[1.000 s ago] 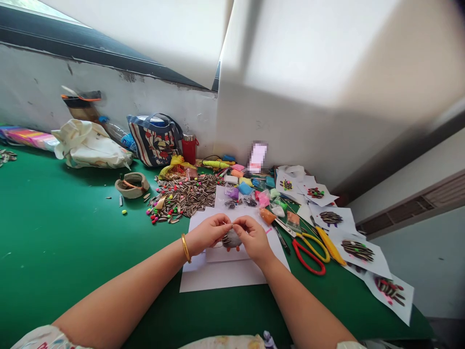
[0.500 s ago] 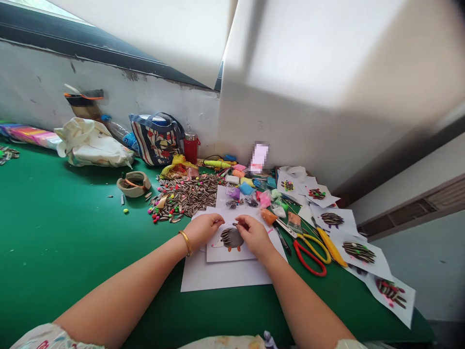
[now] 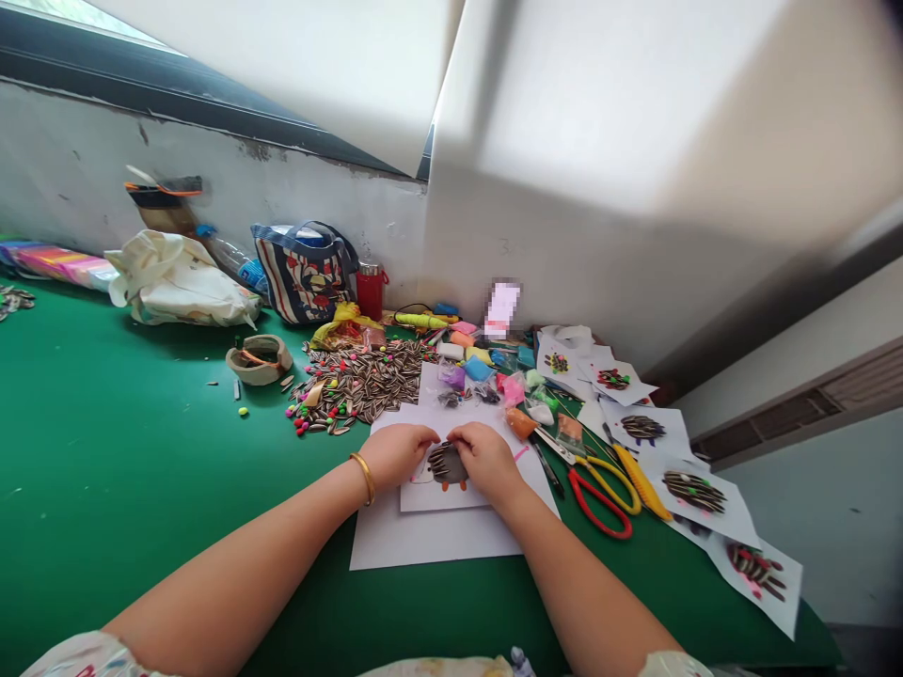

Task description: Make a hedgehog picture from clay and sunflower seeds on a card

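A grey clay hedgehog (image 3: 451, 467) with dark striped seeds on its left part and orange feet lies on a white sheet (image 3: 423, 499), over a larger white sheet (image 3: 437, 550). My left hand (image 3: 399, 458), with a gold bangle at the wrist, is at the hedgehog's upper left, its fingers pinched; what they hold, if anything, is too small to make out. At the hedgehog's upper right, my right hand (image 3: 486, 461) has thumb and fingers pressed together, and its contents are hidden. The fingertips of both hands nearly meet at the top edge of the hedgehog.
Behind my hands lies a seed pile (image 3: 373, 376). Colored clay packets (image 3: 480, 367), scissors (image 3: 599, 489) and a yellow cutter (image 3: 641, 481) lie to the right, beside finished seed pictures (image 3: 695, 491). A ring-shaped holder (image 3: 259, 360), bags (image 3: 303, 273) and a red bottle (image 3: 370, 290) stand further back left.
My right hand has moved slightly left and its fingers have lowered to the hedgehog's top edge. My left hand has shifted a little right, so the fingertips are closer together.
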`<state>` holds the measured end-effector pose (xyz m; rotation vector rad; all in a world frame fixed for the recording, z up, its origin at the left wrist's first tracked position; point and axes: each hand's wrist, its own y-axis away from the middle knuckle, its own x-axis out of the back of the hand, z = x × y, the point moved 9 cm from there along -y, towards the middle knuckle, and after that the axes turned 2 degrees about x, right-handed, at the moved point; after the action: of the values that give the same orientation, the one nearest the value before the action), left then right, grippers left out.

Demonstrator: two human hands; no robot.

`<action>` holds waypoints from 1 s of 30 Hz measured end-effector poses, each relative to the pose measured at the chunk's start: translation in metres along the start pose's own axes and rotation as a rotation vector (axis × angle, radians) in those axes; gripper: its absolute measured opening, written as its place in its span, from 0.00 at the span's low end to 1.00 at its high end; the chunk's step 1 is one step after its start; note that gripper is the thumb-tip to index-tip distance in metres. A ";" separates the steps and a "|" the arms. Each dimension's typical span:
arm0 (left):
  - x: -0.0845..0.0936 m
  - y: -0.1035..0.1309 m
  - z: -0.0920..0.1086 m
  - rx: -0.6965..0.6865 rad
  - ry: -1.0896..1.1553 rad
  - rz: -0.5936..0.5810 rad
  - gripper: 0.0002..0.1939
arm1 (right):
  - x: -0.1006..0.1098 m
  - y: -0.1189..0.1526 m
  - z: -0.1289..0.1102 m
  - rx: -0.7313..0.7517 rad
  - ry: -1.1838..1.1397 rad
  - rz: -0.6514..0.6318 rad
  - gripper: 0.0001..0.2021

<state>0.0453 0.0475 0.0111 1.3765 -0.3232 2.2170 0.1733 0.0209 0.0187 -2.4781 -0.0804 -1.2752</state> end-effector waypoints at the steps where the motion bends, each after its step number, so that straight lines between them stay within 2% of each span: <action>1: 0.000 0.000 0.001 -0.004 -0.004 -0.004 0.18 | 0.000 0.000 0.000 0.002 0.006 -0.006 0.11; 12: 0.001 0.002 0.010 -0.027 -0.073 -0.047 0.20 | -0.006 -0.002 -0.001 0.005 0.054 -0.048 0.10; 30: 0.000 0.001 0.010 -0.031 -0.052 -0.045 0.19 | -0.010 -0.002 -0.004 0.045 0.113 -0.063 0.10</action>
<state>0.0526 0.0418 0.0156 1.4137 -0.3403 2.1342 0.1641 0.0224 0.0134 -2.3783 -0.1576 -1.4202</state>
